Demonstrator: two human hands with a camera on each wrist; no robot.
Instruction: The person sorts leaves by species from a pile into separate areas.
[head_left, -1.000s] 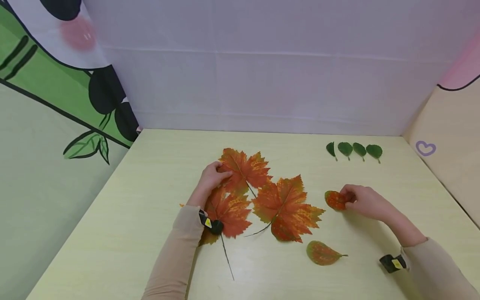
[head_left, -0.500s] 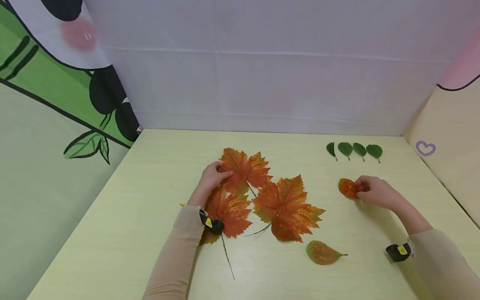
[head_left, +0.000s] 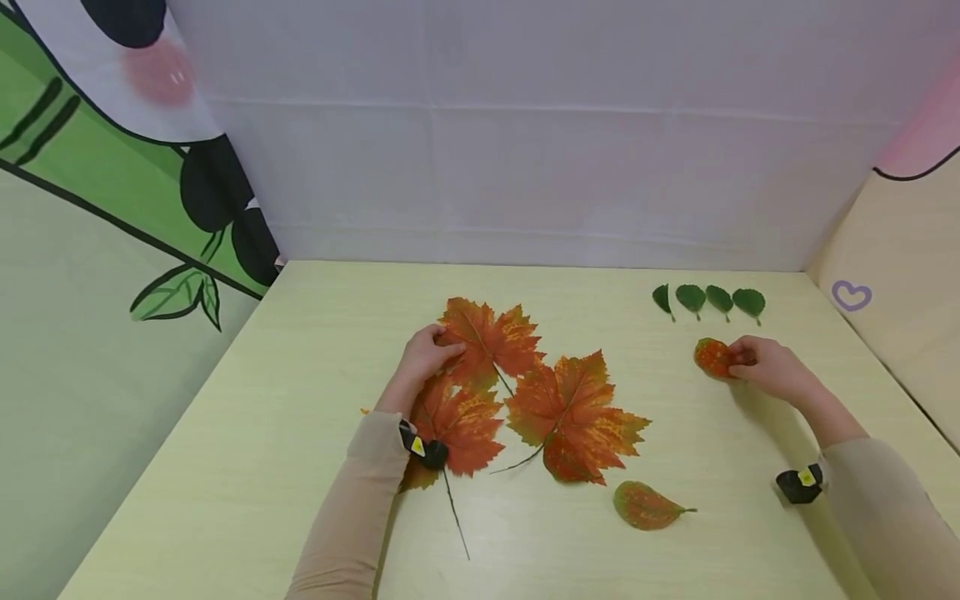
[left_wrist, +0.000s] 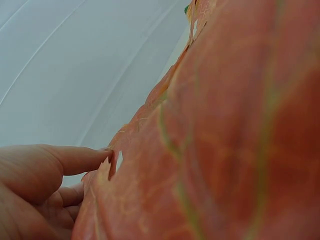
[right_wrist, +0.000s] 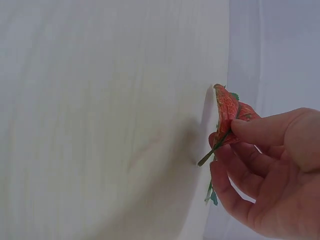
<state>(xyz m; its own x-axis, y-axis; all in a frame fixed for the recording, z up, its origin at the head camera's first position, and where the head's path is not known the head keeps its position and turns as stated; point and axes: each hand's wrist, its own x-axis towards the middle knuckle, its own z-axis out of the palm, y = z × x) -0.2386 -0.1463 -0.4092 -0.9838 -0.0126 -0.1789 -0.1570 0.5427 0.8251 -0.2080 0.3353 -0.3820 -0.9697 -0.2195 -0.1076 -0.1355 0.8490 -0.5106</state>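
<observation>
Between the thumb and fingers of my right hand (head_left: 776, 367) is a small oval red-and-green leaf (head_left: 713, 358), pinched near its stem and held just below a row of green leaves. The right wrist view shows this leaf (right_wrist: 229, 112) bent, with its stem poking out past the fingers. My left hand (head_left: 426, 360) pinches the left edge of the upper orange maple leaf (head_left: 491, 337). In the left wrist view the thumb presses at the edge of a large reddish leaf (left_wrist: 225, 140). Another maple leaf (head_left: 461, 429) lies partly beneath my left wrist.
A third maple leaf (head_left: 573, 408) lies at the middle, overlapping a small reddish leaf (head_left: 566, 462). One oval red-green leaf (head_left: 647, 506) lies nearer me. Several small green leaves (head_left: 690, 297) form a row at the back right. A cloth wall (head_left: 510, 183) borders the table's back.
My right hand has carried the small oval leaf right and away from me, up toward the green leaves. My left hand has stayed in place on the maple leaf.
</observation>
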